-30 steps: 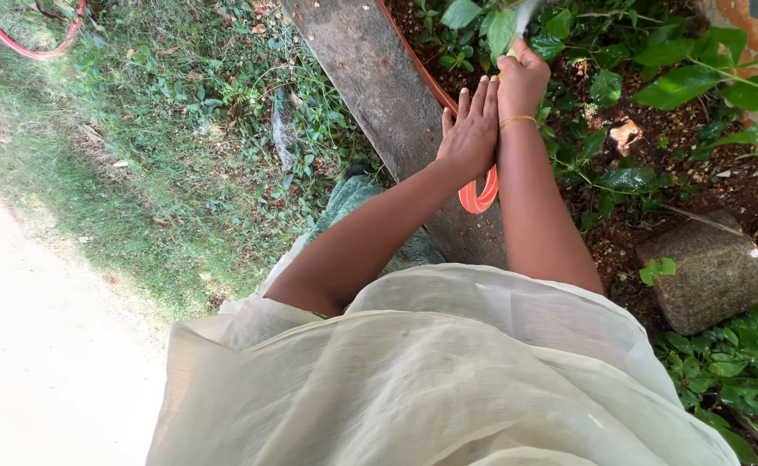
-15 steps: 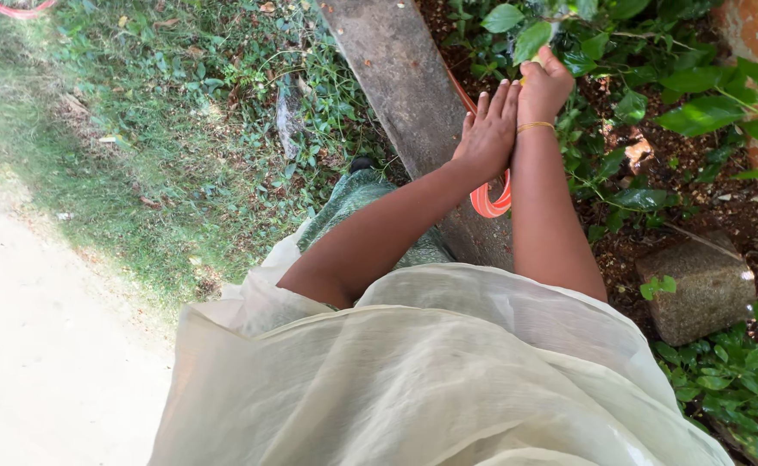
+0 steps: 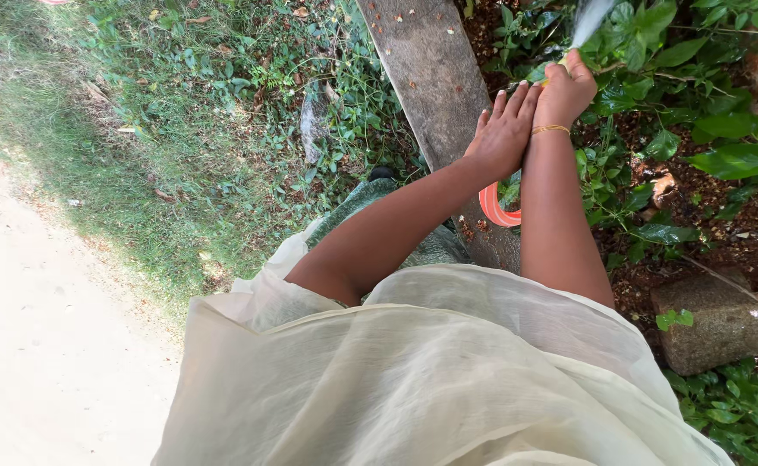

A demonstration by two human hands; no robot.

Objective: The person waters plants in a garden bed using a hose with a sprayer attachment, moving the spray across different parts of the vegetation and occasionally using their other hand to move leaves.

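mostly hidden: right hand (image 3: 569, 86) clenched on hose (image 3: 493, 207) end; left hand (image 3: 506, 134) flat, fingers released, covering wrist.

A garden: grass (image 3: 180, 129), leafy plants (image 3: 707, 147), soil and a stone block (image 3: 711, 324).

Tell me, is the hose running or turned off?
Running: a white spray of water shoots from the end gripped in the right hand over the green plants. The orange hose loops below.
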